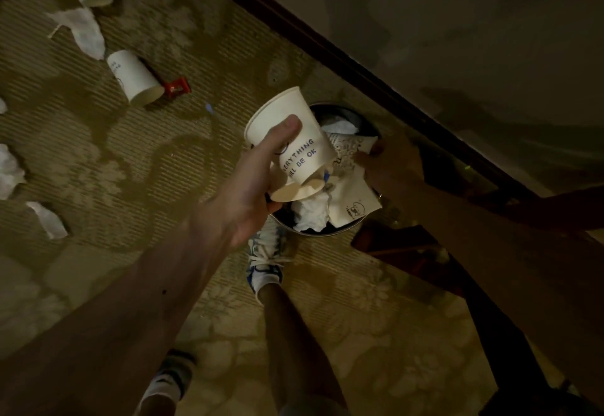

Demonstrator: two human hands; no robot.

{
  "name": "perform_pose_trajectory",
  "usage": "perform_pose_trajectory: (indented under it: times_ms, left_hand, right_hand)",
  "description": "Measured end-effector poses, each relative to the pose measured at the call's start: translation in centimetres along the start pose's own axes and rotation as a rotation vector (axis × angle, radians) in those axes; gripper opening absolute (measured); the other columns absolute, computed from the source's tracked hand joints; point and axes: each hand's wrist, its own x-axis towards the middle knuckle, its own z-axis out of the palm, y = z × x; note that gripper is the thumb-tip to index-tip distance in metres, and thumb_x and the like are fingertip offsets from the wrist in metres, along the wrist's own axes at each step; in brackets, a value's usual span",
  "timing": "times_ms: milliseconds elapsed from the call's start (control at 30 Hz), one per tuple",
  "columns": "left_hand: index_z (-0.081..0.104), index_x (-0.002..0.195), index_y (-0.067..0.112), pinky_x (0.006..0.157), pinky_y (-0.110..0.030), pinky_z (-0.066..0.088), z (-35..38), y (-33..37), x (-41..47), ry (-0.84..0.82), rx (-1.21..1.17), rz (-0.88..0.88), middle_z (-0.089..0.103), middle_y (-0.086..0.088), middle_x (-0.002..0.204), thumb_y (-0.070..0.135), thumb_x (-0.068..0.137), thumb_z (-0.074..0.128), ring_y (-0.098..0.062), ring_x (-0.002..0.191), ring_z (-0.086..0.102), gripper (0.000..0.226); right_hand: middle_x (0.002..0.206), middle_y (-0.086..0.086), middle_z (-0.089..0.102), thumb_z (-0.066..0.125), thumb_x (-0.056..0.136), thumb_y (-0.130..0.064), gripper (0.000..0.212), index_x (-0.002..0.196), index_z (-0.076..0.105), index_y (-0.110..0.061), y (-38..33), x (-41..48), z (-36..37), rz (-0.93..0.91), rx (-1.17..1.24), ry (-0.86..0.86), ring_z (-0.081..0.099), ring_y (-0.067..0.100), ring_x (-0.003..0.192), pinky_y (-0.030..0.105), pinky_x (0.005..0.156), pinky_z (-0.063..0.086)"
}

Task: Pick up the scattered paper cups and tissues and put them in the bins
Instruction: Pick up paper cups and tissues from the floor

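The left grip [253,187] curls round a paper cup [310,151], tilted just above the bin [327,234] — the right grip [390,169] pinches a printed tissue [346,154] over the bin. Further cups [135,77] and crumpled tissues [81,30] lie on the carpet [163,170] — well apart.

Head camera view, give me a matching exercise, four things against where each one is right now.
1 lettered cup
2 red wrapper
3 crumpled tissue
4 patterned napkin

A lying loose inside the bin
B in the grip of the left hand
C on the carpet beside a fallen cup
D pinched by the right hand

Pairs: 1-B, 2-C, 3-A, 4-D.
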Motion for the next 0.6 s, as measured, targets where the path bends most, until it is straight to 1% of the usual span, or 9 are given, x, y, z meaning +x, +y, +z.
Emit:
perform_pose_trajectory:
  times_ms: [67,133,200,267,333,400,500,533,600]
  left_hand:
    - [0.074,0.094,0.033,0.063,-0.026,0.055,0.2,-0.3,-0.3,-0.009,0.018,0.003,0.077,0.003,0.092,0.059,0.07,0.067,-0.01,0.078,0.074,0.037]
    - [0.075,0.088,0.04,0.075,-0.033,0.045,0.3,-0.9,-0.8,0.001,0.084,0.007,0.076,0.006,0.095,0.064,0.072,0.064,-0.006,0.079,0.073,0.03]
    - [0.073,0.095,0.041,0.083,-0.038,0.041,0.3,-1.6,-1.4,0.004,0.102,0.025,0.076,0.006,0.103,0.066,0.076,0.063,-0.009,0.088,0.073,0.033]
    - [0.071,0.105,0.038,0.092,-0.043,0.043,0.6,-2.3,-1.9,0.013,0.07,0.037,0.074,0.002,0.111,0.065,0.077,0.06,-0.015,0.1,0.071,0.04]
    - [0.069,0.111,0.034,0.094,-0.044,0.044,1.1,-3.0,-2.5,0.01,0.047,0.049,0.073,0.0,0.113,0.063,0.078,0.058,-0.018,0.103,0.07,0.045]
    - [0.066,0.119,0.028,0.091,-0.041,0.045,1.5,-3.7,-3.0,0.004,0.017,0.037,0.072,-0.004,0.116,0.062,0.078,0.056,-0.02,0.103,0.069,0.054]
    - [0.064,0.123,0.02,0.081,-0.037,0.052,1.7,-4.7,-3.8,-0.063,-0.121,0.007,0.07,-0.01,0.118,0.057,0.078,0.058,-0.023,0.1,0.068,0.059]
    - [0.064,0.123,0.018,0.078,-0.036,0.054,1.7,-5.1,-4.2,-0.09,-0.175,-0.011,0.07,-0.011,0.117,0.054,0.077,0.06,-0.024,0.099,0.068,0.059]
    - [0.061,0.126,0.015,0.079,-0.037,0.056,1.6,-6.0,-4.7,-0.111,-0.242,-0.033,0.069,-0.012,0.117,0.049,0.077,0.063,-0.024,0.099,0.068,0.06]
  right_hand:
    - [0.115,0.018,0.066,0.066,0.089,-0.042,0.049,0.111,0.063,0.001,0.9,-0.3,-0.4,0.025,0.043,-0.018,0.064,0.031,0.103,0.035,0.081,0.051]
    - [0.121,0.017,0.063,0.066,0.087,-0.052,0.06,0.118,0.06,-0.001,1.4,-1.1,-1.0,0.041,0.003,-0.027,0.061,0.031,0.108,0.037,0.085,0.05]
    - [0.126,0.014,0.059,0.065,0.086,-0.056,0.065,0.124,0.056,-0.004,1.4,-2.3,-1.9,0.016,-0.026,0.03,0.058,0.029,0.113,0.037,0.088,0.047]
    - [0.115,0.004,0.061,0.066,0.085,-0.053,0.051,0.114,0.058,-0.012,0.9,-3.9,-2.9,-0.058,0.077,0.02,0.06,0.018,0.101,0.028,0.078,0.045]
    - [0.097,-0.007,0.062,0.068,0.085,-0.045,0.029,0.103,0.059,-0.023,0.0,-5.8,-3.4,-0.104,0.294,-0.175,0.06,0.005,0.081,0.021,0.06,0.044]
    - [0.097,-0.004,0.065,0.066,0.09,-0.03,0.016,0.105,0.06,-0.026,-0.7,-7.4,-3.3,-0.078,0.495,-0.416,0.064,0.002,0.077,0.017,0.052,0.05]
    - [0.115,0.0,0.062,0.066,0.09,-0.026,0.028,0.116,0.057,-0.028,-0.4,-8.8,-3.6,0.036,0.664,-0.642,0.065,0.015,0.1,0.024,0.063,0.058]
    - [0.115,-0.001,0.061,0.068,0.088,-0.027,0.035,0.12,0.055,-0.028,0.0,-9.0,-3.8,0.05,0.678,-0.676,0.064,0.016,0.102,0.026,0.066,0.059]
    - [0.108,-0.005,0.063,0.074,0.083,-0.025,0.044,0.121,0.052,-0.03,0.6,-9.5,-4.0,0.04,0.643,-0.689,0.066,0.012,0.096,0.027,0.068,0.061]
